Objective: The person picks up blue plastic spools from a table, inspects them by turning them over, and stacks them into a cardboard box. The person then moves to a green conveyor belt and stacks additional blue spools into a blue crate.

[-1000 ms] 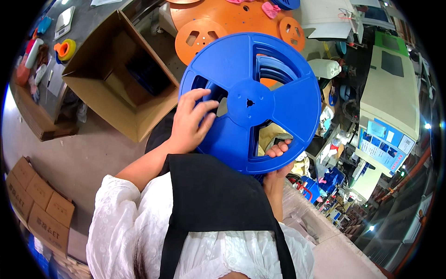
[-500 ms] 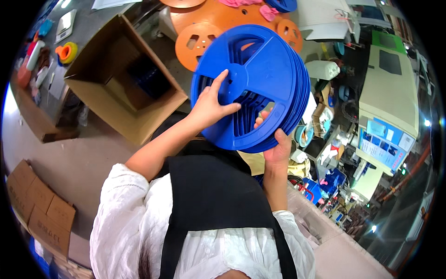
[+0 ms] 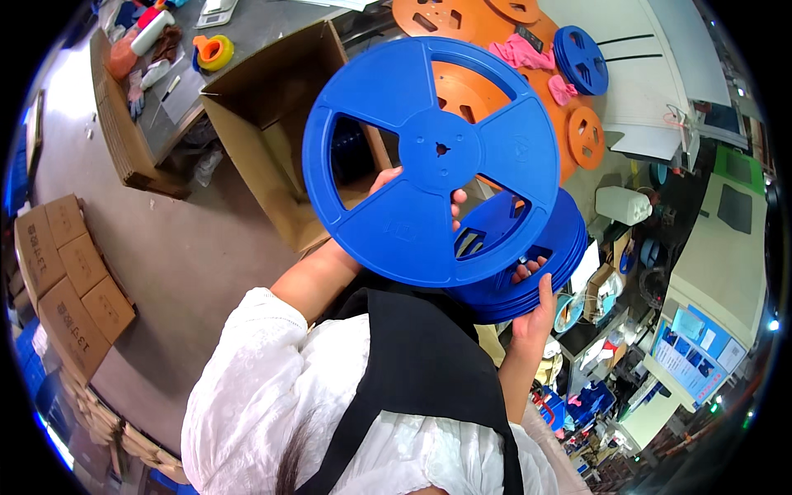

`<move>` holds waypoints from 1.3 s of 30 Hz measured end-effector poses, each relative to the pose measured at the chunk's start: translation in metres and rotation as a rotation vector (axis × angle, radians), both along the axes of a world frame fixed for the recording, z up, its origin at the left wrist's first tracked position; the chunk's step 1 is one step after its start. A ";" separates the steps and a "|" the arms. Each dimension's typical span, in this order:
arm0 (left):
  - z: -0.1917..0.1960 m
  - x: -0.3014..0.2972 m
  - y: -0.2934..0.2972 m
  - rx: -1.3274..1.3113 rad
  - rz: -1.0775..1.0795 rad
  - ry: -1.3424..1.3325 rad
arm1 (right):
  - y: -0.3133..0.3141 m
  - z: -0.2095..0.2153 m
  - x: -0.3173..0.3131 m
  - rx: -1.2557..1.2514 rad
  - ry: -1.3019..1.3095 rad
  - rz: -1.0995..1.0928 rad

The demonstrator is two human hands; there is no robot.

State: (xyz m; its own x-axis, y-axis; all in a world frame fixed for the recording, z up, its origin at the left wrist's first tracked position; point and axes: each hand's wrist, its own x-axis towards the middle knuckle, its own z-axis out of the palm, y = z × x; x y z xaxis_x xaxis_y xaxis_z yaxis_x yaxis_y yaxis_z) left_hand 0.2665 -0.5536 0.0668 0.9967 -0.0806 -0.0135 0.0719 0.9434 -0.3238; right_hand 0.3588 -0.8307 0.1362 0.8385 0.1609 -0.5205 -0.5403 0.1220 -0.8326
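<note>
A large flat blue plastic reel point(image 3: 375, 227) with three cut-out windows faces me in front of my chest. My left hand point(image 3: 385, 179) grips it from behind; the thumb shows in the left window and fingertips curl round a spoke in the lower right one. Behind and below it, tilted, is a stack of like blue reels point(image 3: 569, 239). My right hand point(image 3: 536, 318) holds this stack by its lower right rim, fingers through a window and thumb outside. An open cardboard box point(image 3: 285, 157) stands left of the reel. Dark blue round pieces point(image 3: 353, 148) inside it show through the reel's window.
Beyond is an orange round surface point(image 3: 495, 70) with pink cloths point(image 3: 521, 53) and a small blue reel stack point(image 3: 582, 59). At the left are a grey table point(image 3: 256, 21) with tape point(image 3: 214, 53) and flattened cartons point(image 3: 78, 285). A pale machine point(image 3: 714, 264) stands right.
My left hand, earlier spread on the stack's front, now holds one reel apart from the stack. The stack has tilted and dropped lower in my right hand. The view has turned left.
</note>
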 end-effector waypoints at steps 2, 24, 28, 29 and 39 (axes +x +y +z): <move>-0.003 0.004 0.001 -0.045 -0.021 -0.027 | -0.001 0.000 0.000 0.065 0.020 -0.011; -0.011 -0.005 0.037 0.118 0.145 0.150 | -0.057 -0.005 -0.003 0.260 -0.136 -0.095; -0.011 -0.027 0.059 0.235 0.298 0.052 | -0.062 -0.003 0.001 0.455 -0.192 -0.088; -0.011 -0.031 0.062 0.268 0.339 0.060 | -0.064 -0.003 0.002 0.496 -0.193 -0.081; -0.041 -0.055 0.074 0.382 0.432 0.010 | -0.050 -0.006 0.008 0.704 -0.124 -0.048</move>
State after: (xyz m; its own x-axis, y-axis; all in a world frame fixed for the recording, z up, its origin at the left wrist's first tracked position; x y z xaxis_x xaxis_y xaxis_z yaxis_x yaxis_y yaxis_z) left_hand 0.2116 -0.4800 0.0260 0.9377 0.3463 0.0289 -0.3473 0.9366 0.0467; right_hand 0.3669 -0.8805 0.1304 0.8995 0.3846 -0.2072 -0.4271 0.6742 -0.6026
